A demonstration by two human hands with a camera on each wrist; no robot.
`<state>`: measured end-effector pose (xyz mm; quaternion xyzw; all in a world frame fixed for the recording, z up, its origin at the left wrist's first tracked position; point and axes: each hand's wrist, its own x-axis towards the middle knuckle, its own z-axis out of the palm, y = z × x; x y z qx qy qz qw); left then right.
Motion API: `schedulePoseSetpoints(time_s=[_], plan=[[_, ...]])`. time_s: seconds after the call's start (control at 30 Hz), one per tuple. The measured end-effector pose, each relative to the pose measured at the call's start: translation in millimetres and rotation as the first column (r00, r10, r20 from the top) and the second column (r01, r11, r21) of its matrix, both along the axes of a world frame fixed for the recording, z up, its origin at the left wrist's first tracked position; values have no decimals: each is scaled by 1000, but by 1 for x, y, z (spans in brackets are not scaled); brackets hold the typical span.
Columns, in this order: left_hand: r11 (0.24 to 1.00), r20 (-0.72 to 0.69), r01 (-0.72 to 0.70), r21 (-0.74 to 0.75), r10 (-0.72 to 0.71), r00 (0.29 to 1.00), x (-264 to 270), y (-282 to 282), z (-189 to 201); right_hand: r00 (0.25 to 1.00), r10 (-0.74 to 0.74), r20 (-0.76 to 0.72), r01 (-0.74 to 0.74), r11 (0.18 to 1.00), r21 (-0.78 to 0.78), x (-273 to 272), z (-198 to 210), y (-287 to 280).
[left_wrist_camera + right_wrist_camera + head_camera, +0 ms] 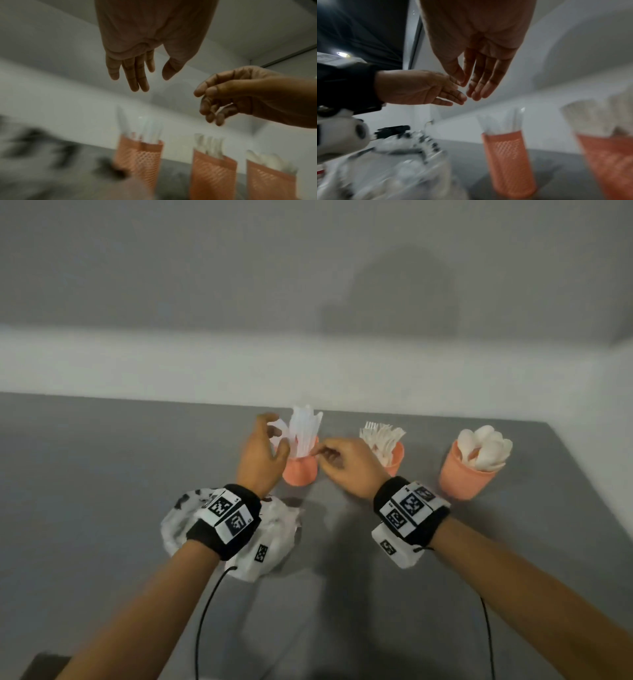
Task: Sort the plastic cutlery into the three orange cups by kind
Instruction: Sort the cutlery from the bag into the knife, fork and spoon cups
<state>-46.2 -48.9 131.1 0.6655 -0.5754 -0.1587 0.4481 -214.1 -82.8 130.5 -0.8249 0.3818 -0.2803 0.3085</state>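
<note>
Beside knife cup [300,470] both my hands hover: left hand [262,455] released, right hand [346,465] grip unclear. Fork cup [394,458], spoon cup [467,475] to its right, filled. Sorting apparently near done.

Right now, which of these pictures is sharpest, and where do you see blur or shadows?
Head view: sharpest, though soft; three orange plastic cups readable, a broad dim shadow on the grey wall. Left wrist view: dim, left hand clear, cups smeared. Right wrist view: right hand fairly sharp, crumpled white plastic bag and cups blurred.
</note>
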Motion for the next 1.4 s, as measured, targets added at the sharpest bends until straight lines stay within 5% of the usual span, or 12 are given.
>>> schedulePoseSetpoints(time_s=[0.13,0.3,0.4,0.53,0.7,0.93,1.23,1.4], plan=[[975,166,-143,173,114,980,68,46,-26,971,191,-147,-167,973,161,58,-31,42],[845,474,-338,414,117,873,105,87,-46,854,286,-435,-250,958,139,114,-69,68],[789,404,-297,538,68,912,115,100,-55,748,251,-614,-218,967,129,130,-90,69],[797,233,-168,580,36,972,117,105,-58,580,62,-812,-273,954,-122,143,-103,75],[792,215,-134,595,3,977,118,107,-54,488,-134,-862,-339,881,-329,149,-105,81],[806,196,-105,583,-14,980,126,111,-50,621,43,-783,-305,933,-191,142,-102,73],[813,151,-43,580,-56,987,126,109,-50,559,42,-828,-381,900,-212,144,-107,79],[821,131,-32,570,-52,990,131,109,-47,633,89,-769,-298,945,-136,138,-100,74]])
